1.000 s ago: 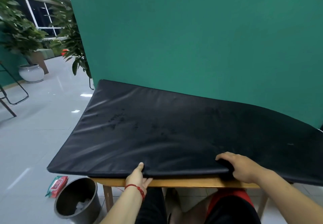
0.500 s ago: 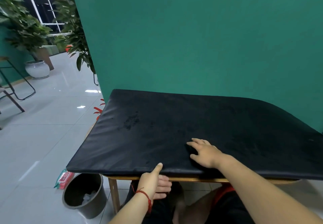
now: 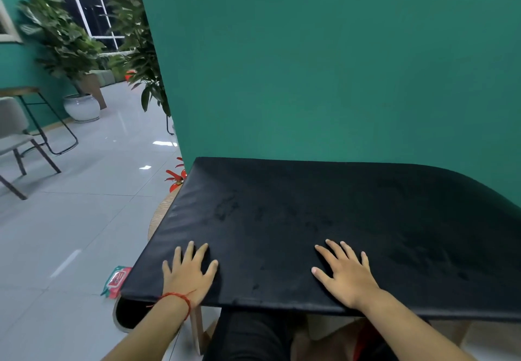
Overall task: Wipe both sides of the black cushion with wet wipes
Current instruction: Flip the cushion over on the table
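The black cushion (image 3: 324,219) lies flat over a small wooden table, overhanging its near edge and right side. My left hand (image 3: 189,272) rests palm down with spread fingers on the cushion's near left part; a red string circles its wrist. Flat on the near middle of the cushion lies my right hand (image 3: 344,273), fingers apart as well. Neither hand holds anything. A red and green pack of wet wipes (image 3: 117,280) lies on the floor to the left, partly under the cushion's corner.
A dark round bin (image 3: 127,314) stands on the floor below the cushion's left corner, mostly hidden. The table's wooden edge (image 3: 160,214) shows at the left. A green wall rises right behind the cushion. Chairs (image 3: 17,140) and potted plants (image 3: 81,107) stand far left.
The cushion has gone from lifted at its near edge to lying flat. Both hands let go of that edge and now press flat on top.
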### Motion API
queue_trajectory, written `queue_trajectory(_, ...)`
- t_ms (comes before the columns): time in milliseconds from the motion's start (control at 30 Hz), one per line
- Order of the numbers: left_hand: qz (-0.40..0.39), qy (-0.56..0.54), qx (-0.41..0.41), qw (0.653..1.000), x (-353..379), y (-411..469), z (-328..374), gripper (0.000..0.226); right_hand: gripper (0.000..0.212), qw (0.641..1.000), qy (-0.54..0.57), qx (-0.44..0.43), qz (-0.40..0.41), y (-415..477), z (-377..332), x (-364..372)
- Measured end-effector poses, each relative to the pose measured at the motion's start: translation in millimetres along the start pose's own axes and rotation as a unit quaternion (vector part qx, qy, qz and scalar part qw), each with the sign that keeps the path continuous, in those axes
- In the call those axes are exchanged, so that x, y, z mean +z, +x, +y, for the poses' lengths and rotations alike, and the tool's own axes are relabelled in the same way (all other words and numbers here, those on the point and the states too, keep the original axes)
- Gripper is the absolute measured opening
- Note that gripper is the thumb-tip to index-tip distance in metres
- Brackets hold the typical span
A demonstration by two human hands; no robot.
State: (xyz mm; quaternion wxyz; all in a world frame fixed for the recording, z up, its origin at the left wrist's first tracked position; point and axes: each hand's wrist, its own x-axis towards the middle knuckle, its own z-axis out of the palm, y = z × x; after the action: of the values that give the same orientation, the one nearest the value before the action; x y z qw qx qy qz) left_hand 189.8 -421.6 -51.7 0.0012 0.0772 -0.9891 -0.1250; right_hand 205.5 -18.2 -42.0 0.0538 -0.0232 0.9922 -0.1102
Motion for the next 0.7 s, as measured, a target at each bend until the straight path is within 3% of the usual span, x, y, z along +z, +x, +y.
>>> queue_trajectory(233, -0.047, 0.033, 0.012, 0.998, -5, 29, 3, 0.068, 0.076, 1.0, 0.003, 0.014, -0.021, 24, -5, 1)
queue_trajectory(467, 0.001, 0.043, 0.016, 0.999, 2, 30, 5, 0.069, 0.062, 0.998, -0.004, 0.05, 0.027, 61, -40, -1)
queue_trajectory(700, 0.036, 0.032, 0.02, 0.999, 6, 30, 7, 0.073, 0.064, 0.994, 0.028, -0.104, 0.015, 114, -104, 4)
